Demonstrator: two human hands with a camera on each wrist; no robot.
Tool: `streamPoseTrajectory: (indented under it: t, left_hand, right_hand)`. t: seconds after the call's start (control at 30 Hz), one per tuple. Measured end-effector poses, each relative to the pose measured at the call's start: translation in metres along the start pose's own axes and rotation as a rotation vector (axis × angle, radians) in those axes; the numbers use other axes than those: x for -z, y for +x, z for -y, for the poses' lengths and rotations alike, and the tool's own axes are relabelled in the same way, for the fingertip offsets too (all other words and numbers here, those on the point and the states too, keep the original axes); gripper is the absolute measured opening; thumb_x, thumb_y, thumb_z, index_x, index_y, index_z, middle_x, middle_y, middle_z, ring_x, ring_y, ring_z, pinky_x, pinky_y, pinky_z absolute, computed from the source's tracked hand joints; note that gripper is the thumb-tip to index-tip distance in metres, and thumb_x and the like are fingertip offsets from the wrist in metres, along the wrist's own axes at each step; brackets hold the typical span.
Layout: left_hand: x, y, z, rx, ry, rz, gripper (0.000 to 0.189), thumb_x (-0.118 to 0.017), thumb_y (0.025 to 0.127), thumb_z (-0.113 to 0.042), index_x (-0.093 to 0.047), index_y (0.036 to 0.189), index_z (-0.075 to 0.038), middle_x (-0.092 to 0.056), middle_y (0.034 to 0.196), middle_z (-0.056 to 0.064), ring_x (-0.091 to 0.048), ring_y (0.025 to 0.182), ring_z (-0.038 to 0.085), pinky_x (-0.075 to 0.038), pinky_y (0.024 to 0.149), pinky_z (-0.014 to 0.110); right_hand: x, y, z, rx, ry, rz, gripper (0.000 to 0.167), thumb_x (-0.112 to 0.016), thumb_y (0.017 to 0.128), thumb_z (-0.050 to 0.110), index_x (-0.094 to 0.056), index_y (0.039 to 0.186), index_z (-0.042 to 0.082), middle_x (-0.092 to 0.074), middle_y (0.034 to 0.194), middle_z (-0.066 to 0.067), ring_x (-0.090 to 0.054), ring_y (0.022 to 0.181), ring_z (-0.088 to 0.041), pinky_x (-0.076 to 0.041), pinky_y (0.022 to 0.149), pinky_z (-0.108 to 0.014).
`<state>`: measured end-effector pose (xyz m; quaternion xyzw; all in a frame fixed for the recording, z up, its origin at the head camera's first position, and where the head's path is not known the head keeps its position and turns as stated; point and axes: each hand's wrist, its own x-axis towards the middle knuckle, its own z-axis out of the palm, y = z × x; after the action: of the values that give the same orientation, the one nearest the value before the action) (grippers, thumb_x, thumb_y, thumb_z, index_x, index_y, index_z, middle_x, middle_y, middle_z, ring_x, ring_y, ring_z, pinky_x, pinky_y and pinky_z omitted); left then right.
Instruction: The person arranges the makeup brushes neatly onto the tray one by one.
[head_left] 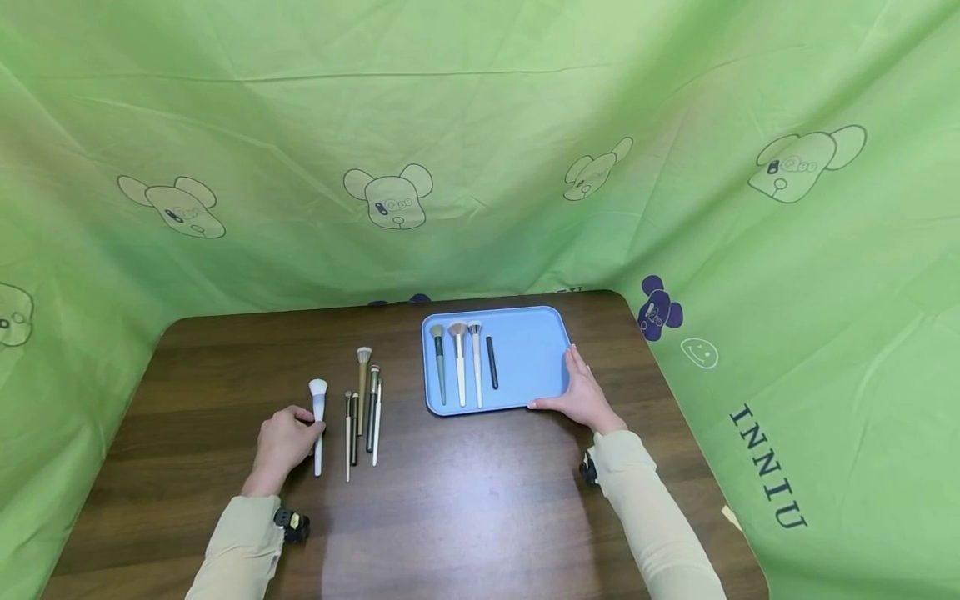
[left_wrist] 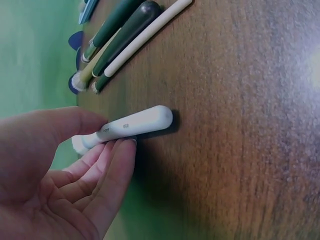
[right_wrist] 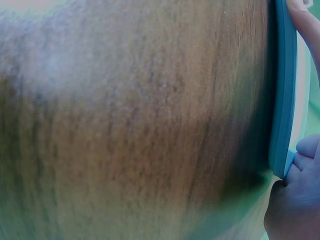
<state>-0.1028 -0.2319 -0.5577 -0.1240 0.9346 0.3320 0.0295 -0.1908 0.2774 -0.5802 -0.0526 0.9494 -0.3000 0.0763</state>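
Observation:
A white makeup brush (head_left: 318,408) with a pale head lies along the left of the table, its thick handle (left_wrist: 145,121) reaching toward the wrist camera. My left hand (head_left: 286,439) pinches this brush between thumb and fingers. Just right of it several more makeup brushes (head_left: 362,412) lie close together, handles toward me. My right hand (head_left: 579,395) touches the near right corner of a blue tray (head_left: 531,358), thumb along the front rim and fingers extended along the right rim. In the right wrist view the tray's side (right_wrist: 283,95) stands against that hand.
Inside the tray's left half, a green brush (head_left: 440,367), two white-handled brushes (head_left: 461,367) and a short black stick-like item (head_left: 492,363) lie side by side. Green printed cloth (head_left: 480,242) hangs behind and beside the brown wooden table (head_left: 465,500).

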Motion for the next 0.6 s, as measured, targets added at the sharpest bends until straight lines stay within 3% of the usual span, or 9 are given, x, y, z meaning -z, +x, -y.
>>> streamPoseTrajectory:
  t: [0.2, 0.37, 0.6]
  left_hand:
    - [0.000, 0.001, -0.004, 0.011, -0.025, 0.007, 0.025, -0.070, 0.090, -0.017, -0.066, 0.100, 0.005, -0.070, 0.075, 0.005, -0.062, 0.063, 0.017, -0.047, 0.059, 0.035]
    - [0.001, 0.002, -0.009, -0.015, -0.044, -0.025, 0.027, -0.069, 0.093, -0.016, -0.063, 0.106, 0.007, -0.072, 0.080, 0.013, -0.066, 0.067, 0.025, -0.049, 0.058, 0.039]
    - [0.000, 0.005, -0.017, -0.058, -0.066, -0.064, 0.029, -0.068, 0.095, -0.013, -0.062, 0.114, 0.008, -0.073, 0.088, 0.019, -0.070, 0.081, 0.037, -0.050, 0.071, 0.049]
  right_hand:
    - [0.000, 0.000, -0.001, -0.001, -0.005, 0.006, 0.143, -0.088, 0.065, 0.065, -0.007, 0.159, -0.006, 0.000, 0.168, -0.020, -0.008, 0.151, -0.045, -0.015, 0.119, -0.055]
    - [0.001, 0.000, -0.001, 0.011, -0.008, -0.005, 0.142, -0.089, 0.065, 0.062, -0.009, 0.158, -0.009, -0.002, 0.168, -0.022, -0.009, 0.150, -0.047, -0.017, 0.119, -0.055]
    - [0.001, 0.000, 0.000, 0.010, -0.004, -0.003, 0.142, -0.089, 0.065, 0.063, -0.009, 0.158, -0.009, -0.001, 0.168, -0.021, -0.009, 0.150, -0.047, -0.017, 0.119, -0.055]
